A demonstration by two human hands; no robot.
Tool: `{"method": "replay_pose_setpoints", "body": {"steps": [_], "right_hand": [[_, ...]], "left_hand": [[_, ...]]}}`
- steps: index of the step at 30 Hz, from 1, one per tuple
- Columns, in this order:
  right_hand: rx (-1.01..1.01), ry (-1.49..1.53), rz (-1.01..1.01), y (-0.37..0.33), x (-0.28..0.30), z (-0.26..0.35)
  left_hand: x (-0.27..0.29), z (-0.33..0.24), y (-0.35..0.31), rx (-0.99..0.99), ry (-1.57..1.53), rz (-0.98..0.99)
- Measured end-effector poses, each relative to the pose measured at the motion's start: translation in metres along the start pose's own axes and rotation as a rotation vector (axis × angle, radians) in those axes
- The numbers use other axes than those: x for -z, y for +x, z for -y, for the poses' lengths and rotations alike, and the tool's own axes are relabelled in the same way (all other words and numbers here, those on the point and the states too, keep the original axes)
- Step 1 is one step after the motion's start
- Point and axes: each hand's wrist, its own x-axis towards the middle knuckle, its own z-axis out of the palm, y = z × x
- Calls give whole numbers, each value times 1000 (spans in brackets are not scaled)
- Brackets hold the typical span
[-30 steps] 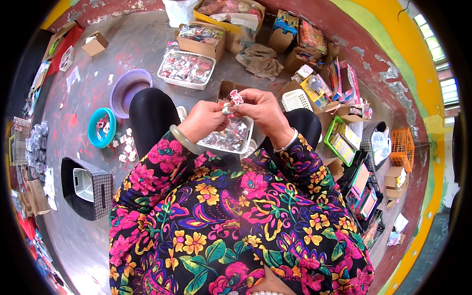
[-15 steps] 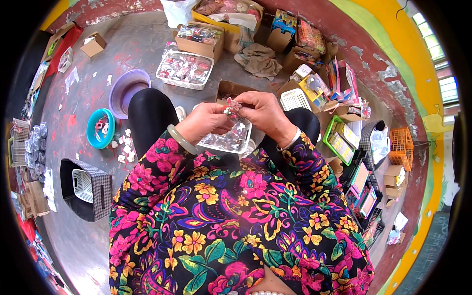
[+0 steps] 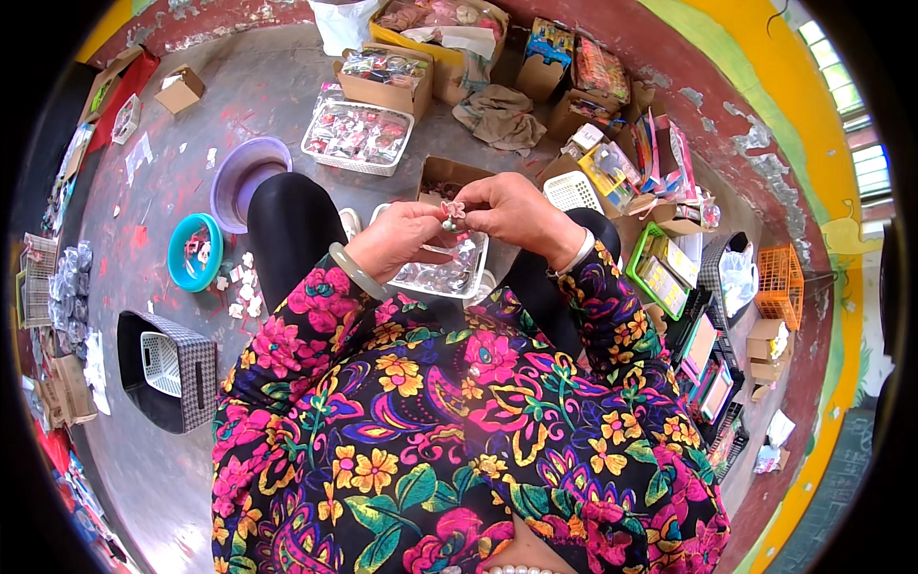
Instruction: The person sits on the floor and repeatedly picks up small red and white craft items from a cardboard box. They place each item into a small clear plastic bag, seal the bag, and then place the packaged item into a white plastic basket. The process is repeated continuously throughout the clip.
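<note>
At the far left, some stacked goods are bent by the lens, and I cannot make out what they are. Next is a patterned bin lying on its side; its deep inside is dark, and a white basket sits in it. The teal basin holds small pieces, too tiny to identify. The purple basin is partly covered by the left knee. The left hand has thumb and forefinger narrowed on a small pink piece, which is between both hands, above a white tray whose contents are partly hidden. The right hand pinches the same piece from the other side; its lower fingers are hard to see. Behind, a carton is half blocked by the hands.
</note>
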Motion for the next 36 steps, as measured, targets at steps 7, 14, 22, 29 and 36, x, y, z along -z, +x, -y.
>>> {"method": "replay_pose_setpoints", "body": {"steps": [7,14,22,29,36], "right_hand": [[0,7,-37,3,-3,-9],[-47,160,34,1,-2,-1],[-7,170,70,3,-3,-3],[114,-13,-179,5,-8,-11],[-74,218,-109,0,-1,-13]], "left_hand": [[-8,-8,-5,5,-38,18],[-2,0,-3,13,-146,72],[-5,4,-3,-30,-238,109],[-3,6,-1,-24,-237,105],[-5,2,-5,-27,-271,-7]]}}
